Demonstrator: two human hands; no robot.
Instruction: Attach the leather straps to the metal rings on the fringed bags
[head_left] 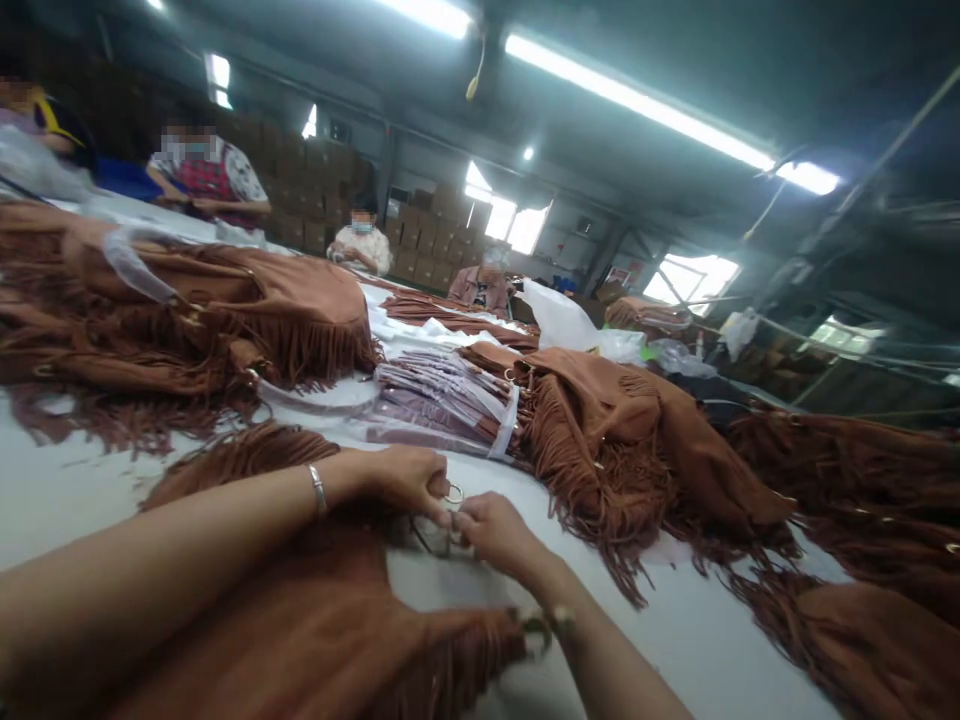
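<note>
A brown fringed bag (300,630) lies on the white table right in front of me, partly under my left forearm. Above its far edge my left hand (411,480) is closed in a pinch, and a gold-coloured metal ring (454,494) sticks out by its fingertips. My right hand (495,530) pinches close beside it, the fingertips of both hands almost meeting. What lies between the right fingers is too small and blurred to name. A thin dark strip hangs just below the left fingers. Near my right wrist is another metal ring (537,635) at the bag's corner.
More brown fringed bags (300,290) are heaped at the left, with another pile (622,430) on the right. Between them lies a plastic-wrapped bundle of strips (442,395). Several people sit across the white table (45,480); stacked cardboard boxes (300,190) stand behind.
</note>
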